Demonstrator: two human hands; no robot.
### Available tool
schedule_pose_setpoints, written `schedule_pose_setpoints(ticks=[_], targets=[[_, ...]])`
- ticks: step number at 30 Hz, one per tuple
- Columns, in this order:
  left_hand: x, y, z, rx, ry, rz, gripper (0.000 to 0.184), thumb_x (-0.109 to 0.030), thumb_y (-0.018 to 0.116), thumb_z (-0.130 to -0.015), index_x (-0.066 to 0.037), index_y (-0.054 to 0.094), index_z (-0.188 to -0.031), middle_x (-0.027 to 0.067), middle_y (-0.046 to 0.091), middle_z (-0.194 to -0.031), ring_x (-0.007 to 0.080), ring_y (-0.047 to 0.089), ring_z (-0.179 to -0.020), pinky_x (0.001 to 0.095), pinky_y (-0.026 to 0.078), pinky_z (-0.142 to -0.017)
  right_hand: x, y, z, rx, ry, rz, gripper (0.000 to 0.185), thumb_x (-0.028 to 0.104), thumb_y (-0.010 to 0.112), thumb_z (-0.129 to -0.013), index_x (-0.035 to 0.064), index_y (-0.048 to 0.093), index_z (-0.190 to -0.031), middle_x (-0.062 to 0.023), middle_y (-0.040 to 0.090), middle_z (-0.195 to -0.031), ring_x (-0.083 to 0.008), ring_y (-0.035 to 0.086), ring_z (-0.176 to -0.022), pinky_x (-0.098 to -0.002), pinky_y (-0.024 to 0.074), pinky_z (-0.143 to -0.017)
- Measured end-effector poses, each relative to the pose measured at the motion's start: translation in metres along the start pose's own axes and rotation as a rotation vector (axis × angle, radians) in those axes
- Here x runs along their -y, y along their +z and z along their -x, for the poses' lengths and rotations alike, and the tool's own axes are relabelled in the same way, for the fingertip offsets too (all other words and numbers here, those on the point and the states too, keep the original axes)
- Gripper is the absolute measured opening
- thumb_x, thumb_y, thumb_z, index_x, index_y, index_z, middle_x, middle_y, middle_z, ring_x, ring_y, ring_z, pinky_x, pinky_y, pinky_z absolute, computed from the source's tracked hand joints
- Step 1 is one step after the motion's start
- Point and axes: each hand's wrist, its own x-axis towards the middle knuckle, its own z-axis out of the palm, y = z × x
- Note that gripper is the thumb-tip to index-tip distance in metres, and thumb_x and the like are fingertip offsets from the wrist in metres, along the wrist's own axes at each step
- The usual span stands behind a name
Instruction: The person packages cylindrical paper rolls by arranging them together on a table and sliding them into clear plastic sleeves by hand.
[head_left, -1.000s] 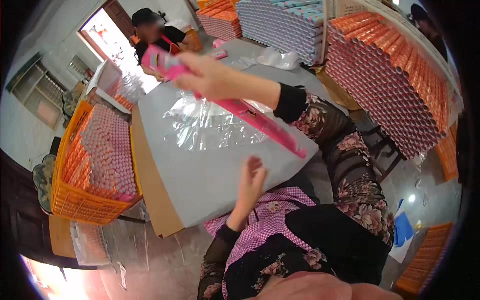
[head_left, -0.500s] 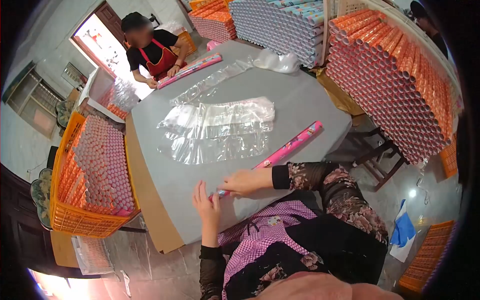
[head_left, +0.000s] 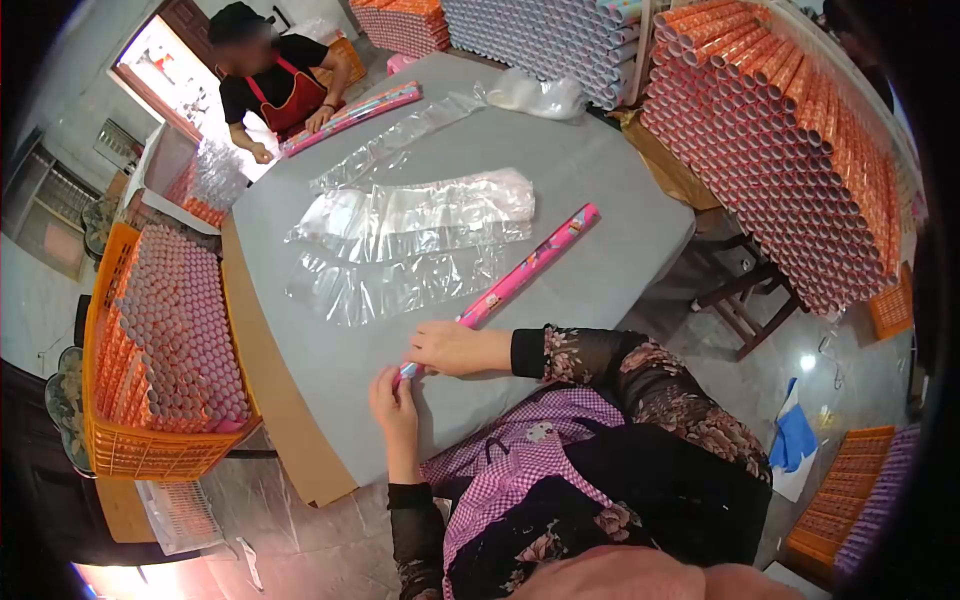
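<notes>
A long pink printed tube (head_left: 535, 262) lies slantwise on the grey-covered table (head_left: 600, 320), its near end pointing at my body. My right hand (head_left: 455, 348) is closed over the tube a short way from that end. At the end itself, the fingers and thumb of my left hand (head_left: 393, 400) pinch the tip, where a light-blue bit shows between the hands. Just beyond, clear plastic bags (head_left: 430, 215) lie spread in overlapping layers.
Across the table a co-worker (head_left: 285, 85) in a red apron handles another printed tube (head_left: 350, 118). A crumpled plastic bundle (head_left: 537, 95) lies near the far edge. An orange crate (head_left: 165, 455) of tubes stands left; tall stacks of orange tubes (head_left: 770, 150) rise right.
The tube and both my hands have shifted left and slightly toward the far side in view. My left fingers, more spread before, are now closed at the tube's end. The whole view has shifted slightly.
</notes>
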Motion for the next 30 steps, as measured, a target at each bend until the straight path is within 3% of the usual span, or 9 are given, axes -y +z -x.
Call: schedule_pose_setpoints(ticks=[2, 8, 14, 23, 30], targets=[[0.005, 0.002, 0.003, 0.008, -0.086, 0.047, 0.019, -0.004, 0.063, -0.086, -0.001, 0.063, -0.105, 0.0155, 0.061, -0.111, 0.0318, 0.056, -0.103, 0.0397, 0.046, -0.089, 0.0, 0.004, 0.001, 0.005, 0.004, 0.01, 0.027, 0.023, 0.073, -0.073, 0.0089, 0.06, -0.092, -0.0091, 0.058, -0.092, -0.0288, 0.056, -0.089, -0.0399, 0.0465, -0.077], [0.011, 0.007, -0.001, -0.022, -0.106, 0.051, 0.018, -0.005, 0.065, -0.084, -0.002, 0.064, -0.102, 0.0138, 0.062, -0.107, 0.031, 0.056, -0.099, 0.0407, 0.043, -0.089, 0.002, -0.001, 0.001, -0.04, 0.002, 0.072, 0.028, 0.024, 0.072, -0.073, 0.0095, 0.06, -0.094, -0.009, 0.056, -0.094, -0.0284, 0.056, -0.091, -0.0405, 0.0451, -0.078], [0.008, 0.005, -0.006, -0.071, 0.041, -0.109, 0.017, -0.008, 0.066, -0.083, -0.004, 0.065, -0.099, 0.0117, 0.064, -0.101, 0.031, 0.056, -0.095, 0.0408, 0.042, -0.088, 0.001, -0.003, 0.005, -0.059, -0.04, 0.137, 0.032, 0.028, 0.07, -0.078, 0.0103, 0.06, -0.102, -0.0074, 0.057, -0.092, -0.0239, 0.056, -0.091, -0.0365, 0.0428, -0.079], [0.013, 0.005, -0.003, -0.051, -0.002, -0.135, 0.016, -0.009, 0.066, -0.084, -0.004, 0.066, -0.099, 0.0117, 0.064, -0.104, 0.0309, 0.056, -0.096, 0.0401, 0.042, -0.088, -0.004, -0.007, 0.009, -0.082, -0.074, 0.139, 0.03, 0.027, 0.068, -0.08, 0.0088, 0.058, -0.102, -0.0067, 0.057, -0.095, -0.0241, 0.057, -0.093, -0.0386, 0.0427, -0.082], [0.012, 0.006, -0.003, -0.038, -0.012, -0.154, 0.016, -0.008, 0.064, -0.085, -0.005, 0.066, -0.101, 0.0122, 0.064, -0.104, 0.0297, 0.056, -0.097, 0.0396, 0.042, -0.088, -0.037, -0.07, 0.034, -0.051, -0.009, 0.131, 0.025, 0.02, 0.066, -0.078, 0.0084, 0.055, -0.098, -0.0077, 0.056, -0.095, -0.0263, 0.056, -0.095, -0.0398, 0.0409, -0.086]])
